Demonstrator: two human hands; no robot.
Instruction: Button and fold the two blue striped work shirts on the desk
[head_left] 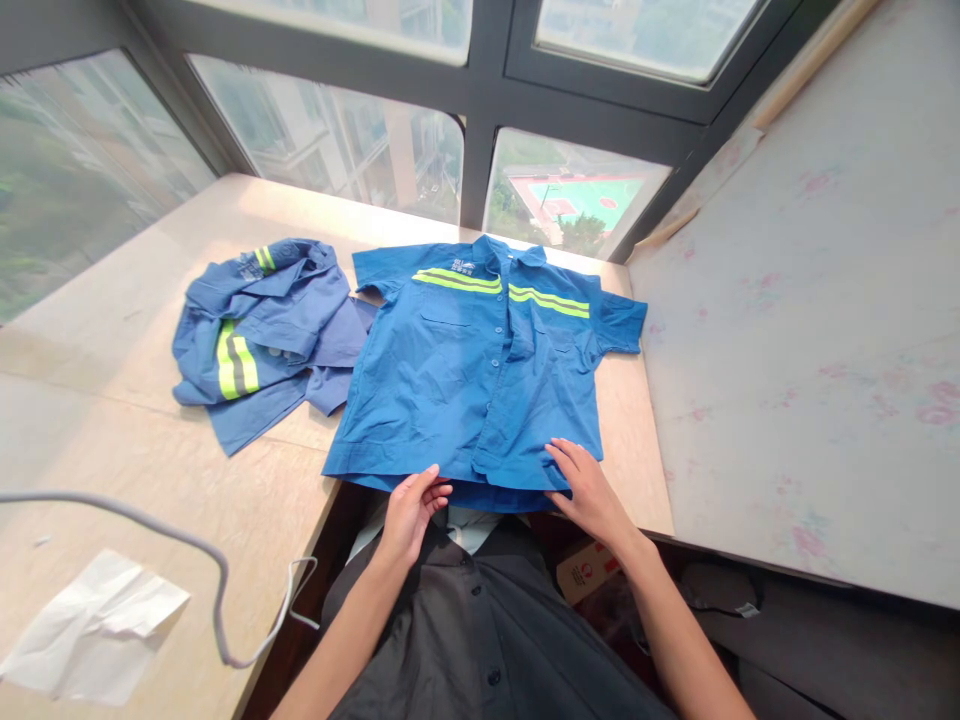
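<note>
Blue, a short-sleeved shirt [431,385] lies front-up on the pale table [60,435], right of a crumpled garment [281,305], its near hem within reach of the left hand [409,510], curled, any pinch hard to confirm, and the right hand [590,492], loosely spread, seemingly steadying cloth.

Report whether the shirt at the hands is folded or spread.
Spread: the blue shirt lies front up, its sleeves out to either side, collar toward the window.
</note>
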